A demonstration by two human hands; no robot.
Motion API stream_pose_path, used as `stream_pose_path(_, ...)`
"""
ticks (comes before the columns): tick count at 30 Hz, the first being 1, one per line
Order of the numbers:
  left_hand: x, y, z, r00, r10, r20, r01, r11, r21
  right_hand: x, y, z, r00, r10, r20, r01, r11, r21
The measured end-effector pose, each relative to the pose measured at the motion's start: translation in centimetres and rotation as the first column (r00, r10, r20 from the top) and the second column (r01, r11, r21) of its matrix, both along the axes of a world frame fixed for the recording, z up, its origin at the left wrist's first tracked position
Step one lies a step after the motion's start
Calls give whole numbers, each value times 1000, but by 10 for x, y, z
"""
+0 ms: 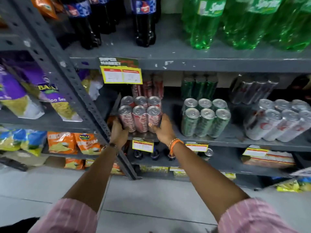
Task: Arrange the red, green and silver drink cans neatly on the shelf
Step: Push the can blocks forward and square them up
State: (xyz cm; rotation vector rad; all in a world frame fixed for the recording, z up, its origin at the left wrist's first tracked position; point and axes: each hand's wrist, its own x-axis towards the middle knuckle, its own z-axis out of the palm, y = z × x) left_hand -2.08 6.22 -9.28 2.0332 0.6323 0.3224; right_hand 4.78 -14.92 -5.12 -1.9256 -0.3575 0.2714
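- Head view, nearest item: two pink striped sleeves (252, 216) at the bottom edge, bare forearms reaching forward and up to the shelf (235, 142).
- Left hand (118, 132): clamped against the left side of the red can pack (140, 115), fingers wrapped round its lower corner; dark band on the wrist.
- Right hand (164, 130): pressed on the right side of the same pack, thumb across the front can; orange thread bracelet on the wrist.
- Red can pack: six cans, film-wrapped, two rows of three, at the front left of the shelf beside the slotted upright (80, 91); appears tilted slightly back, held between both hands. More red cans (148, 86) stand behind it.
- Green can pack (205, 118): six cans, upright, mid-shelf, well apart from the red; further green cans behind.
- Silver can pack (279, 121): right end of the shelf, leaning and skewed to the shelf edge; dark cans behind.
- Progress, as judged: red pack being squared into place; green looks settled; silver is left to straighten and the gaps to even.
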Motion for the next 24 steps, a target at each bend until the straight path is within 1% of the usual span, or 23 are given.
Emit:
stream_pose_path(2, 0, 2, 6, 997, -74, -8, 74, 997, 10, 4, 5, -6, 1000, -22, 11, 22, 1000, -10)
stream_pose_path(4, -4, -3, 19, 994, -112, 14, 111, 994, 10, 2, 7, -5, 999, -45, 23, 46, 999, -22)
stream_pose_path(10, -15, -4, 22, 988, -118, 103, 120, 993, -15, -6, 6, 1, 998, -53, 15, 54, 997, -60)
stream_pose_path(13, -21, -8, 23, 989, -104, 106, 105, 995, 3, -11, 3, 3, 999, -53, 11, 54, 996, -78)
stream_pose_path(15, -22, -9, 21, 988, -96, 122, 98, 995, -15, -12, 3, 3, 998, -59, 4, 59, 995, -78)
stream_pose_path(18, -20, -8, 20, 990, -98, 105, 100, 995, -10, -11, 4, 1, 998, -61, -6, 60, 995, -82)
stream_pose_path(22, -16, -8, 24, 994, -84, 66, 82, 996, 38, -10, 5, 1, 997, -80, 13, 81, 993, -80)
stream_pose_path(24, -15, -8, 23, 996, -84, 40, 83, 996, 31, -12, 5, 2, 996, -87, -8, 86, 994, -73)
